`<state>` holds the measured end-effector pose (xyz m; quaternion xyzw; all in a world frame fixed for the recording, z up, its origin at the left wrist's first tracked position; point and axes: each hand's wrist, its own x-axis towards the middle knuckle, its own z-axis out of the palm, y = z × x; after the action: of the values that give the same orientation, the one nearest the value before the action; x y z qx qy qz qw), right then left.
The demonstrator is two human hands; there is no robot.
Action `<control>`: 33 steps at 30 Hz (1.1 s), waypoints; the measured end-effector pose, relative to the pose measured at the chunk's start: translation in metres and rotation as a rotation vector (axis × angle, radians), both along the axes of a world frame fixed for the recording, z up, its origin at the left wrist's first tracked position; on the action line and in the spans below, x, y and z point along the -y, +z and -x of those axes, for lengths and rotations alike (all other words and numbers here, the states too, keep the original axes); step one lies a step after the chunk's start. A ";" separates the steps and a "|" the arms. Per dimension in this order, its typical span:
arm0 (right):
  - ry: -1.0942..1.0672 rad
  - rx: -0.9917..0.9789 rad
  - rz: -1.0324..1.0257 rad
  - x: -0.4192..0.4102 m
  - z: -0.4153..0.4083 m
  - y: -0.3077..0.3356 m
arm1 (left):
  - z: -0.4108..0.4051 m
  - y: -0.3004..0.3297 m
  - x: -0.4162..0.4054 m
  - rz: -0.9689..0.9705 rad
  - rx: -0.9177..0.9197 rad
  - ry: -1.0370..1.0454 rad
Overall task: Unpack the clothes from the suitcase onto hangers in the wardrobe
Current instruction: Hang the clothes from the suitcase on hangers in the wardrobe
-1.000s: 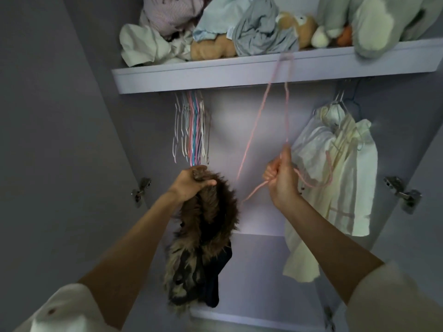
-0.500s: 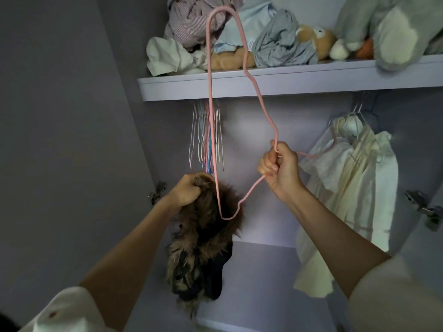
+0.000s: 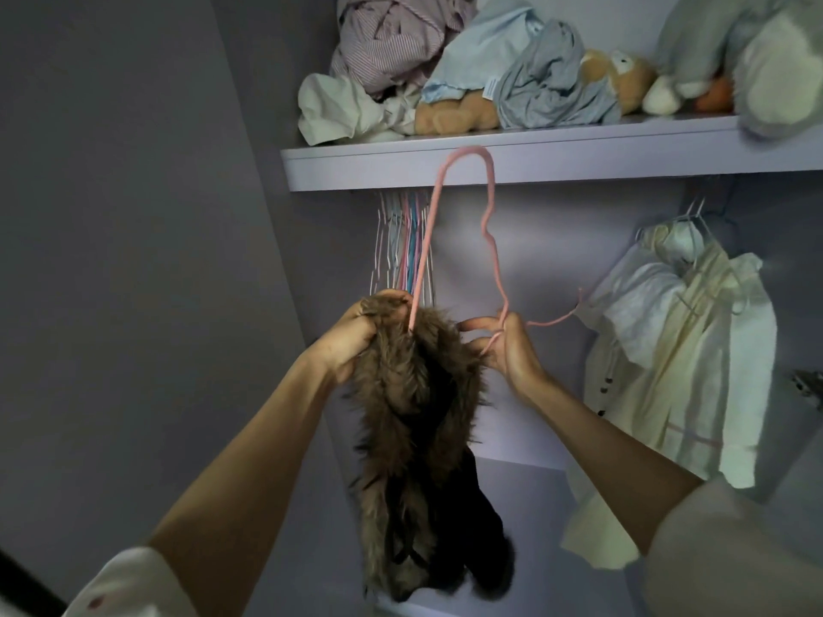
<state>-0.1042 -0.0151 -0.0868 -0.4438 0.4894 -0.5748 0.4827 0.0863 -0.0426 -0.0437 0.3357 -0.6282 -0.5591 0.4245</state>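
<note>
**Hands push the pink hanger into the furry coat**

The left hand (image 3: pixel 356 336) grips the top of the furry coat (image 3: pixel 414 420). Half a second ago the pink hanger (image 3: pixel 445 207) was held up high. Now one end pokes down into the coat, so the coat is nearly on. The right hand (image 3: pixel 503 345) pinches the hanger near its hook. I count one coat, one pink hanger, one bunch of spare hangers (image 3: pixel 401 242), some cream clothes (image 3: pixel 668 362) hanging up, and one full shelf (image 3: pixel 579 167).

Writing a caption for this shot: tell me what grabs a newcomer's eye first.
The brown furry garment at centre, gripped by the left hand, with a pink hanger going into its top, pinched by the right hand. Above, a shelf heaped with clothes and soft toys; cream clothes hang right.
</note>
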 end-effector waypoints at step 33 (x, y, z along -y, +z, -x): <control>-0.408 -0.979 -0.026 -0.018 0.030 -0.023 | 0.011 -0.014 0.000 0.224 0.231 0.140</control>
<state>-0.1339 0.0032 -0.1097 -0.5501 0.7410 -0.3765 0.0812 0.0753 -0.0422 -0.0576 0.3911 -0.7062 -0.4123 0.4222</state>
